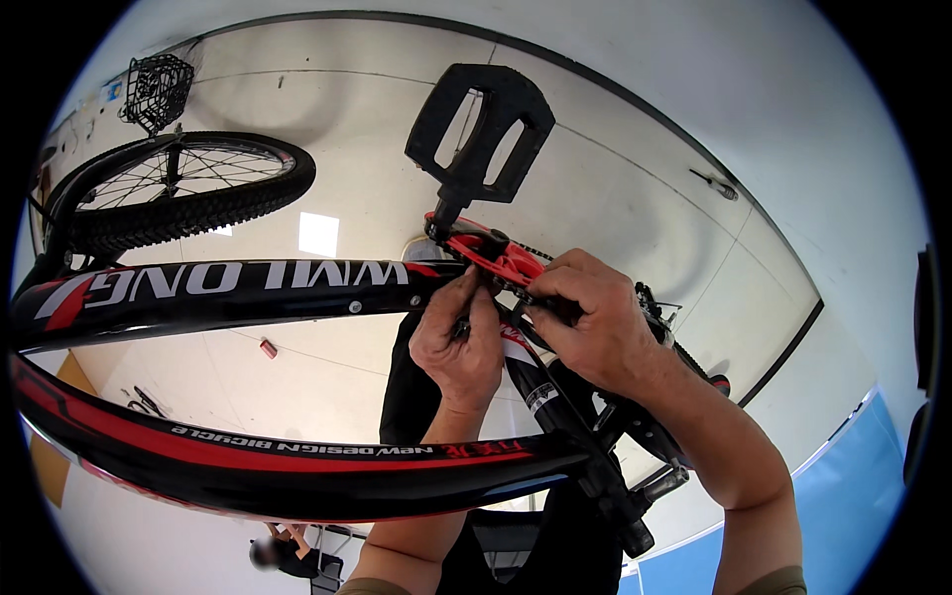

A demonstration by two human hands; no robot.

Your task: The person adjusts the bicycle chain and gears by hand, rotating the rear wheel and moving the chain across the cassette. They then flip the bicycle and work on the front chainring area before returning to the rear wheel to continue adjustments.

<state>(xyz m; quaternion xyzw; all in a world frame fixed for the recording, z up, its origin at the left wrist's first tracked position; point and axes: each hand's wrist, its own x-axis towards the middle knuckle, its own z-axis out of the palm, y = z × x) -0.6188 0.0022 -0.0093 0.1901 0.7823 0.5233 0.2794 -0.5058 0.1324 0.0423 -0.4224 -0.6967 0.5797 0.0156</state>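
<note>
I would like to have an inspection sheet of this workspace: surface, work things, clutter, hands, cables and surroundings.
Surface: pale floor, thin dark lines across it.
Work things: black bicycle frame, red chainring, chain, black pedal.
Clutter: small red object; small dark item at right, kind unclear.
Hands: left hand and right hand at the chainring, fingers bent; exact grip hidden.
Cables: none clearly distinguishable.
Surroundings: spoked wheel, black basket, blue panel, another person.

From my remote station I saw the bicycle frame (pixel 228 307) stretching leftward past the left hand (pixel 458 347). The right hand (pixel 595 312) was right of it, both beside the chainring (pixel 508 262). The pedal (pixel 491 131) lay beyond, the wheel (pixel 173 171) farther left, the basket (pixel 157 91) behind that.
</note>
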